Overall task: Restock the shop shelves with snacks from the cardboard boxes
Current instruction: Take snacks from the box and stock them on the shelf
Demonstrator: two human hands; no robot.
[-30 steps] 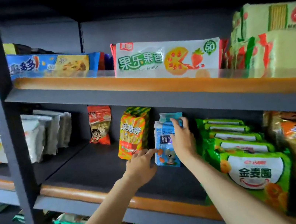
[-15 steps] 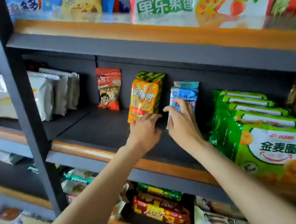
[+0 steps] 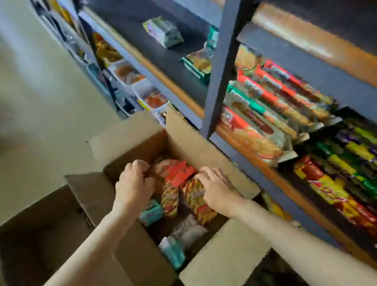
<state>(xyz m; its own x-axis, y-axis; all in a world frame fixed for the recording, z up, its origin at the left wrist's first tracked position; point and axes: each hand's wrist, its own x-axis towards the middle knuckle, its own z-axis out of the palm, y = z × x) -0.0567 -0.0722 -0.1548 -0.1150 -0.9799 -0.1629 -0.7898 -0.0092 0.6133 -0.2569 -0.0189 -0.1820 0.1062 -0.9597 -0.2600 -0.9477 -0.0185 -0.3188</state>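
Both hands reach into the open brown cardboard box [image 3: 190, 142]. The left hand [image 3: 133, 185] curls on a red-orange snack packet [image 3: 165, 168]; the right hand [image 3: 216, 186] spreads flat on a yellow striped snack bag [image 3: 198, 205] at five o'clock from it. Pinch packets' edges firmly; lift straight up.

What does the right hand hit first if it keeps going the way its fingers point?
The right hand points down-left into the open cardboard box. Its fingers already seem to touch the orange striped snack pack; beyond lies the red-topped pack. Blur makes contact uncertain.
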